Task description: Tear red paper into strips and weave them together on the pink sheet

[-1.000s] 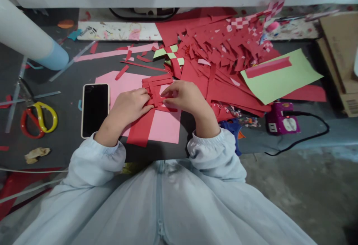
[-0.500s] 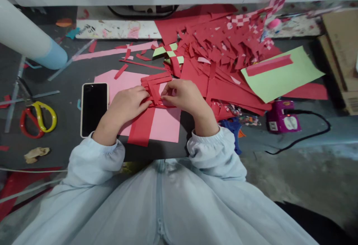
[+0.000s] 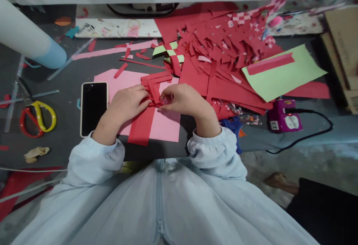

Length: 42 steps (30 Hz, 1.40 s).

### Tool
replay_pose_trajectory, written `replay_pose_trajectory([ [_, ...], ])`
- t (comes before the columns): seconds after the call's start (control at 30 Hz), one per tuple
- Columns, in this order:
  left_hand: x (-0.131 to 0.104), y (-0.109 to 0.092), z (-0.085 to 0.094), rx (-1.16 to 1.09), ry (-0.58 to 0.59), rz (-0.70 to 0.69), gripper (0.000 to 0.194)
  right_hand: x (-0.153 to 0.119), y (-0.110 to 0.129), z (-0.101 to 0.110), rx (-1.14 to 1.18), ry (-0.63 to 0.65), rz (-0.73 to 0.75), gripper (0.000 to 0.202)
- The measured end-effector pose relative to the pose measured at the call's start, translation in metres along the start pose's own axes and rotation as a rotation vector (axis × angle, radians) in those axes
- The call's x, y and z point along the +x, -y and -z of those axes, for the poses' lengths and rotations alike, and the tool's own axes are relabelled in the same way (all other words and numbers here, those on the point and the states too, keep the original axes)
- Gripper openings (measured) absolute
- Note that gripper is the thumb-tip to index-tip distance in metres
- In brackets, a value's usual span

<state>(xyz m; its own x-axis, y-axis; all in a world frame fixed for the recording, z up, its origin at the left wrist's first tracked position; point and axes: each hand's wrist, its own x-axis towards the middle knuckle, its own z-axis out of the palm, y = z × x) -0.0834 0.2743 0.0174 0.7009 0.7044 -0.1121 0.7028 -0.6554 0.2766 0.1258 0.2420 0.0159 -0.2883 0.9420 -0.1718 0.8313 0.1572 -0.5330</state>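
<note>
A weave of red paper strips (image 3: 155, 82) lies on a pink sheet (image 3: 165, 123) in front of me, with one wide red strip (image 3: 141, 127) running toward the table's near edge. My left hand (image 3: 127, 101) presses and pinches the weave from the left. My right hand (image 3: 181, 97) pinches a strip at the weave's lower right, fingertips almost touching those of the left hand. My fingers hide the middle of the weave.
A phone (image 3: 94, 107) lies face up left of the pink sheet. Scissors (image 3: 37, 118) sit farther left. A heap of red paper pieces (image 3: 223, 51), a green sheet (image 3: 282, 74), a purple power adapter (image 3: 282, 118) and a blue glue gun (image 3: 233, 125) are to the right. Another person's foot (image 3: 279, 181) shows on the floor.
My right hand slid slightly down and left along the weave, fingertips closing toward the left hand. A person's foot and dark trouser leg came into view at the lower right.
</note>
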Motion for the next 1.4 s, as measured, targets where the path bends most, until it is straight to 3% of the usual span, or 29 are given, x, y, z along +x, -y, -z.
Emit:
replay_pose_trajectory([
  [0.3,0.0,0.001,0.001,-0.01,0.016,-0.018,0.03,-0.001,-0.001,0.001,0.015,-0.007,0.04,0.022],
  [0.47,0.0,0.001,0.001,-0.012,0.018,-0.02,0.031,0.0,-0.003,-0.001,-0.011,-0.03,0.063,0.007],
  [0.93,-0.002,0.004,0.002,-0.068,-0.031,-0.075,0.028,0.009,-0.015,-0.013,-0.04,-0.287,0.145,0.016],
  [1.23,0.0,0.004,0.004,-0.057,0.0,-0.058,0.027,0.011,-0.009,-0.012,-0.154,-0.285,0.13,0.025],
  [1.4,0.0,0.001,0.003,-0.037,-0.013,-0.044,0.024,0.008,-0.011,-0.011,-0.18,-0.208,0.2,0.022],
])
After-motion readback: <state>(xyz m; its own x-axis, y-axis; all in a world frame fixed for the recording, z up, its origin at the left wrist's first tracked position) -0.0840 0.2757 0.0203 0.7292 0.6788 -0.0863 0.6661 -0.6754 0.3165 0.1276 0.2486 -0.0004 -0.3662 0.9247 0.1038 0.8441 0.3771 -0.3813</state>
